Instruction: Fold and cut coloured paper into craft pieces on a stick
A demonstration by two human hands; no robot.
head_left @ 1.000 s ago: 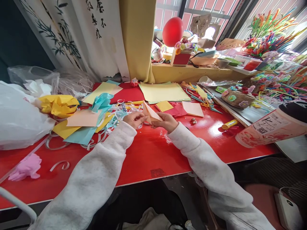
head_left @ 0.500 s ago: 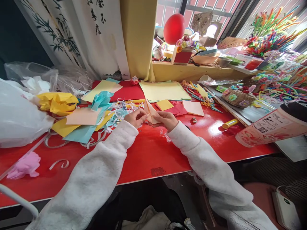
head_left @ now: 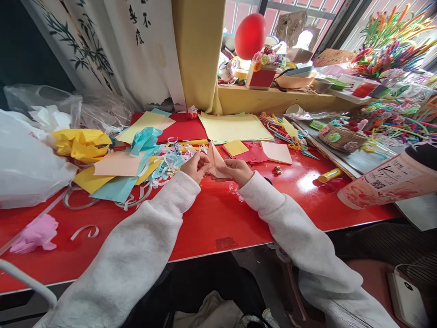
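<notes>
A folded sheet of peach paper (head_left: 215,160) stands with its pointed tip up, held just above the red table (head_left: 211,214). My left hand (head_left: 196,167) pinches its left edge between thumb and fingers. On the other side, my right hand (head_left: 239,171) grips the lower right part, thumb on top. Behind the hands lie a small yellow square of paper (head_left: 236,147), red paper (head_left: 251,154) and a stack of pale pink squares (head_left: 276,151). Blue and white paper strips (head_left: 170,159) are heaped beside my left hand.
Coloured sheets (head_left: 119,165), crumpled yellow paper (head_left: 82,145) and a white plastic bag (head_left: 30,164) crowd the left. A pink cup (head_left: 385,180) with a black lid stands tilted at the right, near a yellow tube (head_left: 329,175). Large pale yellow sheets (head_left: 235,127) lie at the back.
My left hand has shifted slightly right along the peach paper, and its fingers are drawn closer together. My right hand keeps its hold. The view has moved a little.
</notes>
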